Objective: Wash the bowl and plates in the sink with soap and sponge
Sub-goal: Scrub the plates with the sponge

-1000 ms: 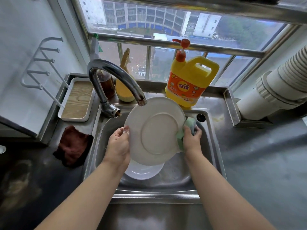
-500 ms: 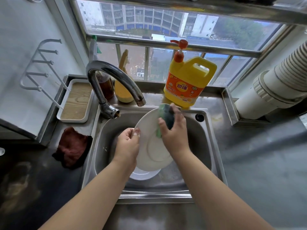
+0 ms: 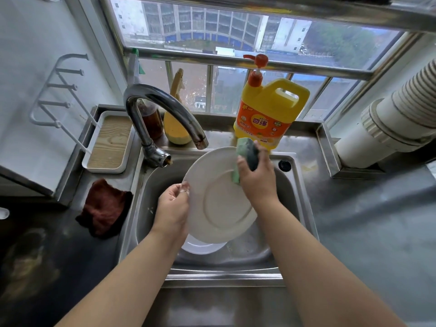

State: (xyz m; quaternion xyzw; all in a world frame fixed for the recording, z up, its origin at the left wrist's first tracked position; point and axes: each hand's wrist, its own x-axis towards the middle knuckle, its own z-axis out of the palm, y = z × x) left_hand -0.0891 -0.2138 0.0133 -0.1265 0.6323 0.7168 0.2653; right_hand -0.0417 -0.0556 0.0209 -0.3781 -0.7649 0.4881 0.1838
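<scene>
Over a steel sink (image 3: 304, 206), we see the left hand (image 3: 172, 208) pinching the left rim of a white plate (image 3: 219, 204), thumb on the near face and fingers curled behind it, holding the plate tilted up on edge above the basin with its underside and foot ring turned toward us. The right hand (image 3: 257, 180) grips a green sponge (image 3: 245, 159), fingers wrapped round it, and presses its lower end against the plate's upper right rim. Beneath the raised plate, a second white dish (image 3: 203, 247) lies on the basin floor; we cannot tell whether it is a plate or the bowl. The chrome tap (image 3: 165, 109) arches over the plate's top edge, its spout just above the rim. On the ledge behind stands a yellow detergent jug (image 3: 269, 114) with a red pump, and to its left a dark brown bottle (image 3: 151, 121) and a yellow-orange bottle (image 3: 177, 128). Left of the sink we note a white tray (image 3: 111, 142) with a wooden base and a dark red cloth (image 3: 103, 208) crumpled on the counter.
</scene>
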